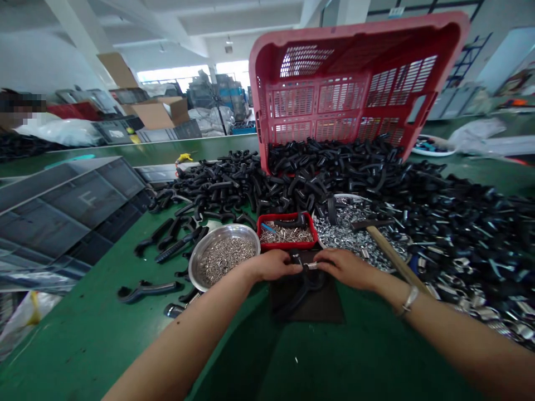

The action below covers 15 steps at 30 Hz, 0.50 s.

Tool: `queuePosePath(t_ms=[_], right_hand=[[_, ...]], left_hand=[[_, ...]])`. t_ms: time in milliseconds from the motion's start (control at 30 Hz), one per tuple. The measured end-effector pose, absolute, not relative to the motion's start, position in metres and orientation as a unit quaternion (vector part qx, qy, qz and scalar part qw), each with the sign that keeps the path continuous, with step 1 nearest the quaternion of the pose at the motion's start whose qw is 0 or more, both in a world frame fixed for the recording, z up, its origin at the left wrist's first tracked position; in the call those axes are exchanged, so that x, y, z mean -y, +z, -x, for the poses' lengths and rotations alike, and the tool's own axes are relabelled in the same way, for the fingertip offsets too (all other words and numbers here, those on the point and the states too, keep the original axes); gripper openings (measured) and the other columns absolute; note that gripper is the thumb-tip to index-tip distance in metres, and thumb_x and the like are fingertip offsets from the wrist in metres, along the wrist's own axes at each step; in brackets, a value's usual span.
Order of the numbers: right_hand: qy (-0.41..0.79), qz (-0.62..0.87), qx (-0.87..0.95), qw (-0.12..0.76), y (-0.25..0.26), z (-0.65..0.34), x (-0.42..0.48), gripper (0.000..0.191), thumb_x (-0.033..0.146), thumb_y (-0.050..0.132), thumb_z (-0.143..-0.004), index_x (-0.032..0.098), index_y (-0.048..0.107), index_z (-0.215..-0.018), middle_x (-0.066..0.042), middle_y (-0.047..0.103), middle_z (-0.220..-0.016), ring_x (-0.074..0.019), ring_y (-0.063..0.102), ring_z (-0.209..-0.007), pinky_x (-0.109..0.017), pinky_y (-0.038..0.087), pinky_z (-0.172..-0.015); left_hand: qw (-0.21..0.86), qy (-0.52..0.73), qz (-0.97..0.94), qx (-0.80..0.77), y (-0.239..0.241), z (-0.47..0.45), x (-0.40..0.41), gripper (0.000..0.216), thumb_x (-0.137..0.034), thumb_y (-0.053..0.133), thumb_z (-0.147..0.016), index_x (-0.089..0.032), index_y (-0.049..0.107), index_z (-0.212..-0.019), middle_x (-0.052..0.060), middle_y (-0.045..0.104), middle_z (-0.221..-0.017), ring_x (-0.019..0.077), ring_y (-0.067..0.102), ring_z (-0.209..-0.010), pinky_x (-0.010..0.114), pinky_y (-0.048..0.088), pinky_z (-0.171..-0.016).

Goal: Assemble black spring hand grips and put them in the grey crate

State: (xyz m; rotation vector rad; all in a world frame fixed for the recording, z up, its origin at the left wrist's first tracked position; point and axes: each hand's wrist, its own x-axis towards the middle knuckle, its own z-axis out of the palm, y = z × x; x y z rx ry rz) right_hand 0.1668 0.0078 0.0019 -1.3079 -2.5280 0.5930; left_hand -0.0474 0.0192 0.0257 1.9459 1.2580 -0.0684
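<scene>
My left hand (273, 264) and my right hand (343, 267) meet over a dark mat (326, 303) on the green table. Both are closed around a curved black plastic handle (298, 289) that hangs down onto the mat. Between the fingertips sits a small metal piece (310, 266), held against the handle's top end by my right hand. A round steel bowl of small metal rings (221, 256) lies just left of my left hand. A small red tray of metal pins (287, 231) stands right behind the hands.
A hammer (382, 242) rests on a heap of shiny metal parts (355, 236) to the right. A big pile of black handles (376, 184) spills from a tipped red crate (355, 83). Grey bins (67, 206) stand at left. Loose handles (146, 289) lie nearby.
</scene>
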Motion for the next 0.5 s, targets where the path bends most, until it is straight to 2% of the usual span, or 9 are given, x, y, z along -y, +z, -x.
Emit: queuePosePath(t_ms=[133,200,333,433,500], right_hand=[[0.182,0.479,0.854,0.093,-0.004,-0.158,-0.012,0.020,0.026,0.047,-0.081,0.019,0.066,-0.085,-0.006,0.065,-0.083,-0.0169,0.058,-0.077,-0.028,0.043,-0.070],[0.162,0.497,0.849,0.077,-0.002,-0.156,-0.013,0.018,0.026,0.050,-0.080,0.020,0.066,-0.080,-0.005,0.065,-0.080,-0.0173,0.058,-0.075,-0.027,0.042,-0.067],[0.091,0.520,0.847,0.061,0.014,-0.145,-0.031,0.017,0.032,0.053,-0.078,0.021,0.066,-0.078,-0.004,0.066,-0.078,-0.0183,0.059,-0.073,-0.027,0.042,-0.065],[0.008,0.540,0.839,0.070,0.023,-0.125,-0.060,0.024,0.026,0.043,-0.083,0.018,0.063,-0.094,-0.009,0.065,-0.093,-0.0198,0.058,-0.086,-0.029,0.041,-0.074],[-0.007,0.542,0.838,0.063,0.023,-0.111,-0.080,0.025,0.019,0.042,-0.082,0.016,0.062,-0.098,-0.012,0.063,-0.096,-0.0218,0.057,-0.091,-0.031,0.041,-0.076]], left_hand=[[0.221,0.028,-0.778,-0.587,0.007,0.043,-0.010,0.033,-0.047,0.052,-0.073,-0.018,0.061,-0.086,0.006,0.062,-0.092,0.0206,0.057,-0.085,0.030,0.043,-0.072],[0.163,0.074,-0.766,-0.618,0.003,0.042,-0.001,0.035,-0.046,0.056,-0.071,-0.019,0.059,-0.093,0.007,0.059,-0.101,0.0222,0.055,-0.094,0.032,0.042,-0.079],[0.153,0.094,-0.739,-0.649,0.000,0.039,0.011,0.048,-0.043,0.050,-0.077,-0.020,0.045,-0.119,0.008,0.053,-0.117,0.0219,0.051,-0.104,0.033,0.040,-0.087],[0.163,0.088,-0.740,-0.646,-0.001,0.038,0.012,0.049,-0.041,0.047,-0.080,-0.020,0.043,-0.123,0.007,0.049,-0.123,0.0215,0.049,-0.108,0.033,0.038,-0.090],[0.168,0.089,-0.736,-0.650,-0.001,0.037,0.012,0.049,-0.042,0.047,-0.080,-0.021,0.043,-0.123,0.007,0.049,-0.123,0.0218,0.049,-0.107,0.033,0.039,-0.089]])
